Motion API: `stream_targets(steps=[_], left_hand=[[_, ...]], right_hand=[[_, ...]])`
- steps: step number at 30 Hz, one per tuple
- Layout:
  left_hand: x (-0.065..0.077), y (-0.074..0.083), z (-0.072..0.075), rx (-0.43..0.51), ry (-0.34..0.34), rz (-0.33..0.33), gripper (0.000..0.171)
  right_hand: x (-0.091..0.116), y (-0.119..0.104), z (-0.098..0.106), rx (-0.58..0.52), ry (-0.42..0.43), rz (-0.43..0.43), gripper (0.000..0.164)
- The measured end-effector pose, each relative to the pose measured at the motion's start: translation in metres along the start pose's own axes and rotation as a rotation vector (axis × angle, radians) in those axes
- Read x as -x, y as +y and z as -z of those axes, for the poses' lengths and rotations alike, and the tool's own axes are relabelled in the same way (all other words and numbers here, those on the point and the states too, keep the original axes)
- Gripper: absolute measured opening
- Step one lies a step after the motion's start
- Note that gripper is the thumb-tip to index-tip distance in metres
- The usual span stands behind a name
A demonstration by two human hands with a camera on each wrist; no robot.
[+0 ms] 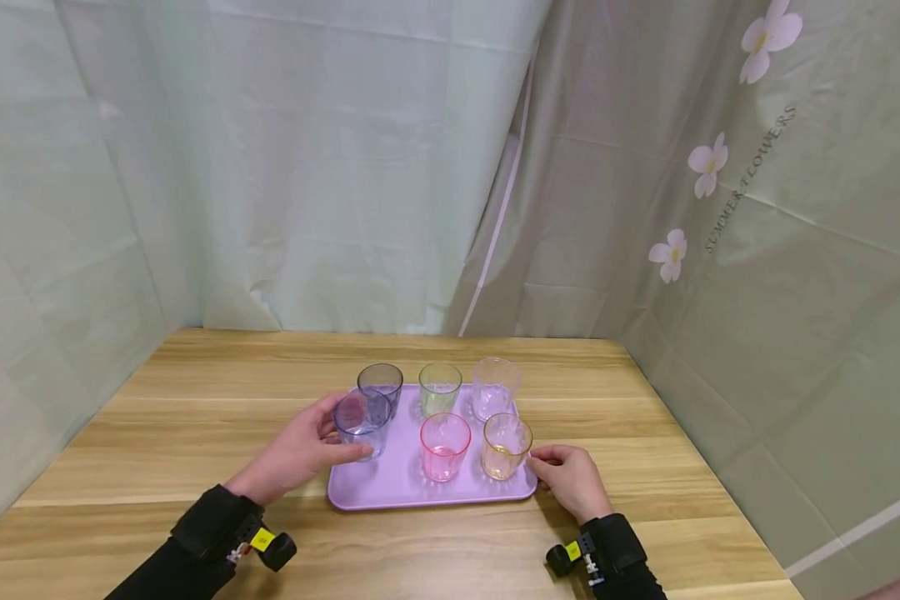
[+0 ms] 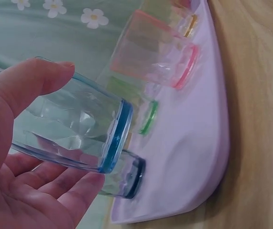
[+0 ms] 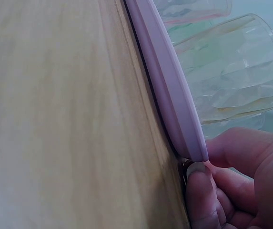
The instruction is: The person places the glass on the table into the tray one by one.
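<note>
My left hand point(image 1: 297, 457) grips a clear blue tumbler point(image 2: 79, 121) round its side, thumb on one side and fingers on the other. The tumbler is held over the left part of a lilac tray point(image 1: 390, 493), its blue base off the surface in the left wrist view. Just behind it stands a dark grey tumbler point(image 1: 381, 379). My right hand point(image 1: 570, 482) pinches the tray's near right corner, with the thumb and a fingertip at the rim in the right wrist view. Closest to that hand is an amber-rimmed tumbler point(image 1: 507, 446), upright on the tray.
A pink tumbler point(image 1: 445, 443) stands at the tray's front middle. Behind it are a green tumbler point(image 1: 440, 385) and a colourless one point(image 1: 496, 383) at the back right. The wooden table point(image 1: 217, 417) meets a pale curtain point(image 1: 330, 167) at its back edge.
</note>
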State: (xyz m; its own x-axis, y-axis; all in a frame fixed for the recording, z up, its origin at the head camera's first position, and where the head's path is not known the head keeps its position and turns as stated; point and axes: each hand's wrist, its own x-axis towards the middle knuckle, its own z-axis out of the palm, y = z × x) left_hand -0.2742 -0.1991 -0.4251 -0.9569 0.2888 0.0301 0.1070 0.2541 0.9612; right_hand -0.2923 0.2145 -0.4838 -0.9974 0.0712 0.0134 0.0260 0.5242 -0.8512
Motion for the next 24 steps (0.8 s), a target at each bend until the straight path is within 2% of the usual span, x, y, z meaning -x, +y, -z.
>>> stream_targets(steps=[6, 12, 20, 24], left_hand=[[-0.005, -0.008, -0.009, 0.009, 0.011, 0.005, 0.107], [-0.008, -0.014, -0.018, -0.004, -0.011, 0.015, 0.106], [-0.008, -0.022, -0.023, -0.052, -0.006, 0.036, 0.091], [-0.007, -0.025, -0.025, -0.065, 0.001, 0.046, 0.094]], right_hand=[[0.0, -0.002, 0.001, 0.005, 0.002, -0.002, 0.018], [0.002, -0.002, 0.001, 0.003, 0.003, -0.005, 0.018], [0.002, -0.003, 0.0, -0.007, 0.004, -0.006, 0.017], [0.002, -0.003, 0.0, -0.003, 0.004, -0.008, 0.017]])
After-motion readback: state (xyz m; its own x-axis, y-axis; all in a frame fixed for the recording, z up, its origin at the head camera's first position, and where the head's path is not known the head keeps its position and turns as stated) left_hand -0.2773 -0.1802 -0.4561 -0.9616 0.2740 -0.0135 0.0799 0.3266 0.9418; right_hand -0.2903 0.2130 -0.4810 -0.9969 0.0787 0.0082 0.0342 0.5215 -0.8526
